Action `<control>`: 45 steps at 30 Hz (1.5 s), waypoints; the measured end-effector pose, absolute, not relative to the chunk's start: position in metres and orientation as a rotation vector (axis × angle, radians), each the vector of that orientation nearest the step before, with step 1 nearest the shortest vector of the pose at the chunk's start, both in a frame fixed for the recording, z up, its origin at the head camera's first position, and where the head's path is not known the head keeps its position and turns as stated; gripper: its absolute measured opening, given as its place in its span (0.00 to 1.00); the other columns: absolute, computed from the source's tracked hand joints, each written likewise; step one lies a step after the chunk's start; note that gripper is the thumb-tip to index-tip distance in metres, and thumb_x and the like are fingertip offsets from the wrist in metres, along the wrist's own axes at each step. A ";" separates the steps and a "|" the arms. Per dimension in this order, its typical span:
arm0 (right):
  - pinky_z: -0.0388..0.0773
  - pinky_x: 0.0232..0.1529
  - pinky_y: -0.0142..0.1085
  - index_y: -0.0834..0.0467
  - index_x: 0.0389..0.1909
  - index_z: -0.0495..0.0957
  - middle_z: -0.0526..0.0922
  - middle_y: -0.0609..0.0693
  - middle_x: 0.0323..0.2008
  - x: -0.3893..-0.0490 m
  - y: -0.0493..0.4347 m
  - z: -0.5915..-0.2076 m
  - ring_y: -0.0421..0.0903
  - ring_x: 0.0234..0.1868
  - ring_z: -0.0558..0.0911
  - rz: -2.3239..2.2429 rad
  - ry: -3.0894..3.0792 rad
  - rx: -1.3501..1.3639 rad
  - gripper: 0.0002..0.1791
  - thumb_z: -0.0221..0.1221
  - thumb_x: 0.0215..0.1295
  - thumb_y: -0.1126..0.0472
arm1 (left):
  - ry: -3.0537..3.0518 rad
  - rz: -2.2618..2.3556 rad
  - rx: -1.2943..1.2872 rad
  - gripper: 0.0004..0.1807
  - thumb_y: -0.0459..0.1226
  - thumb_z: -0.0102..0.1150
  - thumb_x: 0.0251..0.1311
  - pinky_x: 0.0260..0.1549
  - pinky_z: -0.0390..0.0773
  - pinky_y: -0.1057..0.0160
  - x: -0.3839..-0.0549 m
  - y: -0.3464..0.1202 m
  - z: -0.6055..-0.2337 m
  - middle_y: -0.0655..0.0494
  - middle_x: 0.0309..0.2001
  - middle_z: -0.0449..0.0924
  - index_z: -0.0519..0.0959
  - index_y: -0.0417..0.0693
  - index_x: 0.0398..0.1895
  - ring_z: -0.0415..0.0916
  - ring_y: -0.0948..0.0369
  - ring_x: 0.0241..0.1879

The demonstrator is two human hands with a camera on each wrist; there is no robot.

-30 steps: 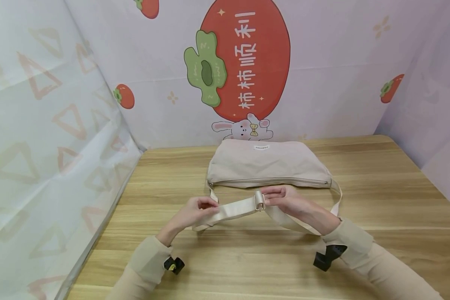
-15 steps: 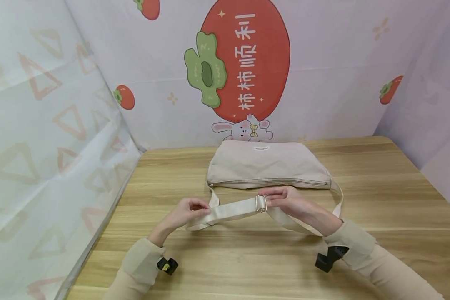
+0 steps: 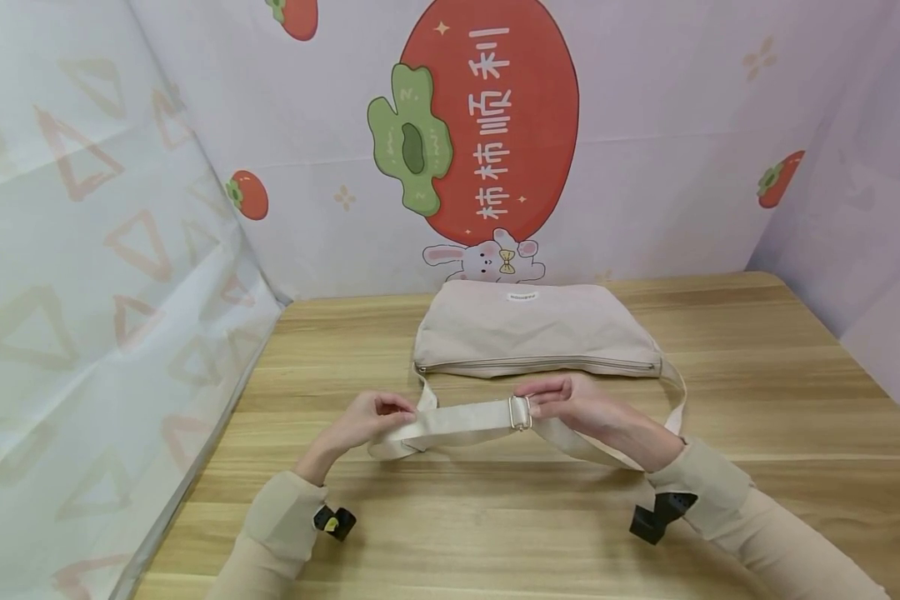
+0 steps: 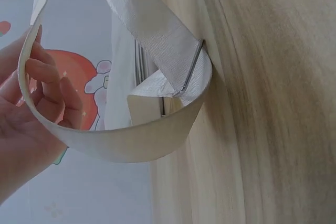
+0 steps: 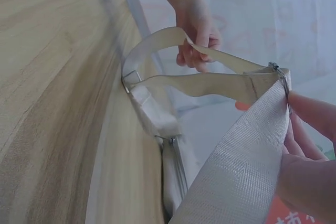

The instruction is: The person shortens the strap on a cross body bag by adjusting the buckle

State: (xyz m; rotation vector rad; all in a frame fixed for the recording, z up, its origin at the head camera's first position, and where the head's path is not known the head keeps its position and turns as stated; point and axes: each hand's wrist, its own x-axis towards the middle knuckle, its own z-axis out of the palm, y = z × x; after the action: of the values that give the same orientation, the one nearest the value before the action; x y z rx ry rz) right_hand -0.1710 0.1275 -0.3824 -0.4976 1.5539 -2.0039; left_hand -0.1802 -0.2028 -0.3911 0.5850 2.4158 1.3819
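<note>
A beige fabric bag [image 3: 532, 325] lies on the table with its zipper [image 3: 540, 363] toward me. Its cream webbing strap [image 3: 461, 418] is raised in front of it. My left hand [image 3: 356, 427] pinches the strap's left part between thumb and fingers, where it bends back in a loop. My right hand [image 3: 596, 412] pinches the strap just beside the metal slider buckle [image 3: 511, 413], thumb at the frame's edge in the right wrist view. Between both hands the strap runs nearly level. In the left wrist view a metal ring [image 4: 193, 71] joins the looped strap low near the table.
The wooden table [image 3: 465, 533] extends in front of and beside the bag. A patterned cloth backdrop [image 3: 645, 208] rises behind the table, and another cloth [image 3: 82, 292] hangs along its left side. Black wrist devices [image 3: 651, 523] sit on both sleeves.
My left hand has slid left along the strap, leaving a longer stretch between the hands. The buckle has turned a little more upright; the right hand and bag stay nearly still.
</note>
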 end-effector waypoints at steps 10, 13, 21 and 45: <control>0.73 0.40 0.26 0.52 0.38 0.78 0.82 0.45 0.34 -0.171 0.126 -0.385 0.37 0.38 0.78 -1.964 1.556 -0.520 0.15 0.53 0.56 0.73 | 2.471 1.334 0.610 0.11 0.37 0.57 0.55 0.32 0.73 0.69 -0.182 -0.199 -0.392 0.49 0.37 0.79 0.79 0.38 0.36 0.73 0.64 0.34; 0.73 0.39 0.26 0.51 0.37 0.79 0.82 0.45 0.34 -0.172 0.124 -0.384 0.37 0.37 0.79 -1.976 1.544 -0.527 0.16 0.53 0.56 0.74 | 2.497 1.334 0.642 0.11 0.36 0.56 0.56 0.32 0.74 0.69 -0.178 -0.188 -0.392 0.47 0.38 0.78 0.78 0.37 0.38 0.74 0.63 0.34; 0.73 0.39 0.26 0.51 0.37 0.79 0.83 0.45 0.32 -0.171 0.120 -0.383 0.36 0.36 0.79 -1.984 1.548 -0.505 0.15 0.53 0.55 0.74 | 2.569 1.459 0.829 0.11 0.35 0.56 0.55 0.37 0.74 0.64 -0.162 -0.149 -0.384 0.49 0.37 0.78 0.77 0.37 0.40 0.74 0.60 0.36; 0.72 0.42 0.28 0.53 0.37 0.78 0.83 0.46 0.33 -0.173 0.118 -0.383 0.38 0.39 0.79 -2.004 1.532 -0.471 0.15 0.53 0.55 0.74 | 2.484 1.702 0.819 0.23 0.28 0.65 0.43 0.45 0.72 0.54 -0.135 -0.085 -0.356 0.42 0.44 0.76 0.72 0.32 0.46 0.73 0.51 0.44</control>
State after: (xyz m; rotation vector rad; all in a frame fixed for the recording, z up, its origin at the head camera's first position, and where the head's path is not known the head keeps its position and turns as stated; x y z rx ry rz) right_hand -0.1732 0.1181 -0.3833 -0.4714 1.5316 -2.0037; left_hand -0.1352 -0.0852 -0.3563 0.8192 2.4838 1.7019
